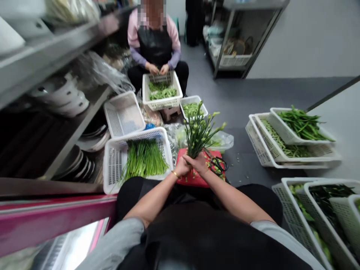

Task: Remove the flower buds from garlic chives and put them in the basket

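Hands (191,164) | grip closed | both around upright bunch of budded stems (198,133)

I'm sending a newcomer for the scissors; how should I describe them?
In front of the wearer's lap is a red surface, beneath the left hand and right hand. The scissors lie on its right side, right of the held green bunch. Their black looped handles set them apart from the small green bits scattered around.
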Tool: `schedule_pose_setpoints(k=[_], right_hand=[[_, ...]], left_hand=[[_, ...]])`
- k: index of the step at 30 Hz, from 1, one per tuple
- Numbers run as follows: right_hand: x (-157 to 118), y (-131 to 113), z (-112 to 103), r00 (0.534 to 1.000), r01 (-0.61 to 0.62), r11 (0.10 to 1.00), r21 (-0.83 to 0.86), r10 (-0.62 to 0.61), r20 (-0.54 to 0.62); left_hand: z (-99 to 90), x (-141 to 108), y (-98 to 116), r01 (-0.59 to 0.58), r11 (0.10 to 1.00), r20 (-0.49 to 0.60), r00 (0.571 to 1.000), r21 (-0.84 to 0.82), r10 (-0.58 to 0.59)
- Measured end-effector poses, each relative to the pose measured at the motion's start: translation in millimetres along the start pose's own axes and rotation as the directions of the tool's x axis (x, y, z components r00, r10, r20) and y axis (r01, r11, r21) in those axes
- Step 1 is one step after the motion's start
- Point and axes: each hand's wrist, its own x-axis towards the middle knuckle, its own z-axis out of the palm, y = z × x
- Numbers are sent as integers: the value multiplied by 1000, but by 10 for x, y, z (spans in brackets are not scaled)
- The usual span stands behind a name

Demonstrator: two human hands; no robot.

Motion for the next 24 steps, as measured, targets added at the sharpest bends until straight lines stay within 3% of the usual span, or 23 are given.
schedule_pose_setpoints(k=[2,3,6,8,10,14,16,18,21,24], right_hand=[[129,-289,-159,999,20,984,178,-29,45],[178,-445,-243,995,4,948,319,-35,92],[231,-861,-448,977,-105,721,685,-54,206],[196,-1037,-508,980,-115,635,764,-56,193],[133,-1116,-508,985,-100,612,784,-52,167],[49,-1112,-490,991,-94,642,761,-16,136],[66,-1104,-587,985,-116,697,708,-11,172],[109,-1111,-812,971,-116,792,599,-38,237],[160,-1127,-1330,962,-89,910,405,-26,270],[151,-1146,-1819,999,-45,945,324,43,12]], left_hand=[[-95,11,302,-5,1000,65,998,1,4],[-137,5,461,43,999,162,986,-3,-42],[-202,-61,881,166,984,437,892,-72,-119],[-183,-131,1056,211,961,518,850,-176,-92],[-130,-199,1133,258,932,527,845,-253,-91],[-54,-279,1142,306,918,469,869,-252,-161],[-86,-285,1156,295,930,437,882,-218,-177],[-174,-284,1189,281,943,409,893,-177,-189],[-348,-300,1231,284,954,413,884,-100,-220],[-467,-344,1227,300,953,465,850,-40,-248]])
